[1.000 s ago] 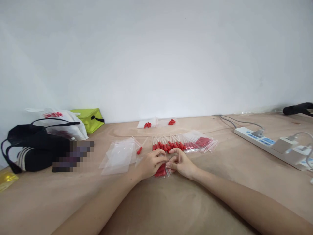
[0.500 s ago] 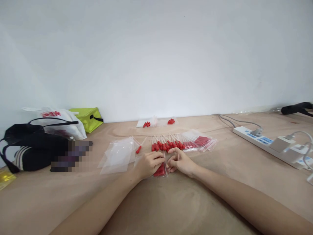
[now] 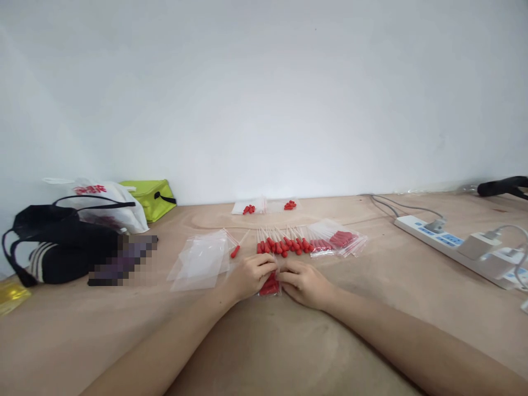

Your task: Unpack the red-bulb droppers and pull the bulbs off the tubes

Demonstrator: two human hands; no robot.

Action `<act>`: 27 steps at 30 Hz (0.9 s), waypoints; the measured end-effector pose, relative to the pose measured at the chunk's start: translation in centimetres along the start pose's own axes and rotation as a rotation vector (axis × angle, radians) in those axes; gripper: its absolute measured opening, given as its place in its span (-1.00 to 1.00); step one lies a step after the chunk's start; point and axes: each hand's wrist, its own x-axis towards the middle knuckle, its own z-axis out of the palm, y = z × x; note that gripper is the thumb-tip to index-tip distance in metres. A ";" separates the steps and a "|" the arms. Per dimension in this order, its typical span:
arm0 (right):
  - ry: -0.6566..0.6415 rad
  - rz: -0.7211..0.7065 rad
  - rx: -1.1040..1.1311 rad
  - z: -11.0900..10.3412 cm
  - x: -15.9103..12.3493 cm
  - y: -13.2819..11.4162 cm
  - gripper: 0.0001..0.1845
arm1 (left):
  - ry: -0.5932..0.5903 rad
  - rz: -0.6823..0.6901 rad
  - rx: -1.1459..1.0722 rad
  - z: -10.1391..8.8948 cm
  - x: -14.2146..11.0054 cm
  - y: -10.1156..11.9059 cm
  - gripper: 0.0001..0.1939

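A small clear zip bag (image 3: 270,286) with red pieces inside lies on the table between my hands. My left hand (image 3: 253,276) is closed on its left and upper side. From the right, my right hand (image 3: 303,282) pinches the bag's right edge, its fingertips close to those of my left hand. Just beyond them is a row of pale sticks with red bulb-shaped ends (image 3: 284,246). Filled clear bags with red contents (image 3: 341,239) overlap to the right of the row. One single red-ended stick (image 3: 235,252) lies apart on the left.
Flat, clear zip bags (image 3: 200,261) are stacked to the left. Two small bags with red pieces (image 3: 249,209) lie near the wall. A white power strip (image 3: 431,234) with plugs is on the right; a black bag (image 3: 78,245) and a green bag (image 3: 150,199) are on the left.
My right hand has closed in on the bag's right edge, its raised, curled fingers now lowered and pinched together. My left hand has stayed in place on the bag.
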 end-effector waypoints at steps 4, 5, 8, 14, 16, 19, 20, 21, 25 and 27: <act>0.102 -0.149 -0.289 0.3 0.1 0.6 -0.72 | -0.003 0.006 0.014 -0.3 0.1 -0.1 -0.71; 0.131 -0.170 -0.327 0.3 0.1 0.7 -0.71 | -0.002 0.007 0.019 -0.3 0.1 -0.2 -0.71; 0.191 -0.218 -0.408 0.2 0.1 0.8 -0.68 | -0.010 0.011 0.035 -0.4 0.1 -0.3 -0.72; 0.177 -0.233 -0.466 0.0 0.2 0.7 -0.68 | -0.023 0.061 0.096 -0.4 0.1 -0.6 -0.70; 0.191 -0.239 -0.478 -0.1 0.3 0.7 -0.68 | -0.015 0.140 0.137 -0.3 0.2 -0.7 -0.72; 0.199 -0.281 -0.504 -0.2 0.5 0.5 -0.67 | -0.023 0.228 0.199 -0.2 0.5 -0.6 -0.74; 0.197 -0.307 -0.513 -0.2 0.7 0.5 -0.66 | -0.036 0.254 0.217 -0.2 0.7 -0.6 -0.73; 0.194 -0.337 -0.520 -0.2 0.8 0.4 -0.65 | -0.050 0.285 0.234 -0.3 0.8 -0.5 -0.71; 0.134 -0.440 -0.530 -0.4 1.1 0.3 -0.65 | -0.106 0.408 0.264 -0.6 1.1 -0.2 -0.64; 0.083 -0.452 -0.536 -0.5 1.1 0.5 -0.66 | -0.109 0.374 0.216 -0.7 1.0 -0.2 -0.61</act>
